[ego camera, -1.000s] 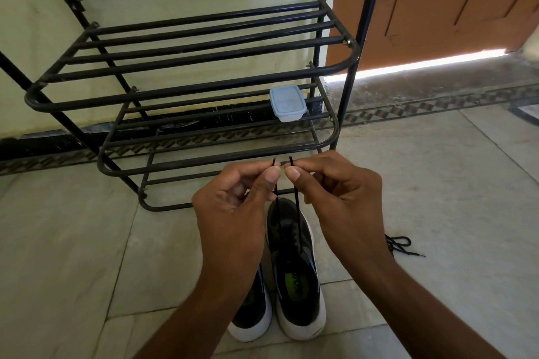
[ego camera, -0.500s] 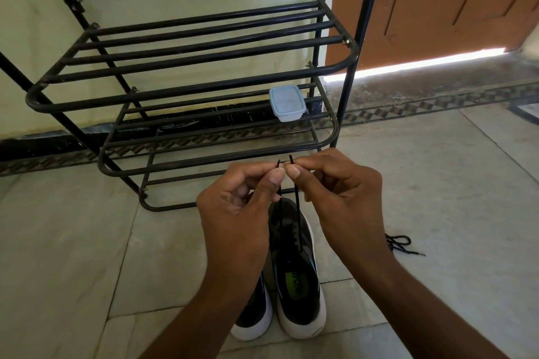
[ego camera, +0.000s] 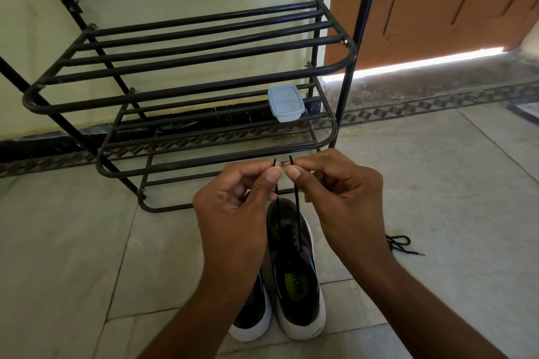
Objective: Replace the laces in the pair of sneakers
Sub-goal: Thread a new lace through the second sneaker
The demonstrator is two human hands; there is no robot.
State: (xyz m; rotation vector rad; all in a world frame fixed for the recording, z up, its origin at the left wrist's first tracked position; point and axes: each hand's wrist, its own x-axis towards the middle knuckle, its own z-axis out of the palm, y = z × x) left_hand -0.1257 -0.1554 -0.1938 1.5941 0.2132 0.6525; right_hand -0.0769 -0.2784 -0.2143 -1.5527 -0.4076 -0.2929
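Note:
Two black sneakers with white soles stand side by side on the floor, heels toward me. The right sneaker (ego camera: 294, 271) shows its green insole; the left sneaker (ego camera: 252, 315) is mostly hidden under my left forearm. A black lace (ego camera: 297, 213) rises from the right sneaker in two strands. My left hand (ego camera: 233, 207) pinches the left strand's tip between thumb and forefinger. My right hand (ego camera: 341, 198) pinches the right strand's tip the same way. Both tips are held level above the shoe, thumbs almost touching. Another black lace (ego camera: 399, 245) lies loose on the floor to the right.
A black metal shoe rack (ego camera: 186, 73) stands just beyond the sneakers against a pale wall. A small lidded plastic box (ego camera: 285, 103) sits on its lower shelf. An orange-brown door (ego camera: 437, 0) is at the back right. Pale floor tiles (ego camera: 437, 183) spread around.
Both hands, still pinching the lace tips, have dropped slightly; the two strands stay taut above the right sneaker. Nothing else has moved.

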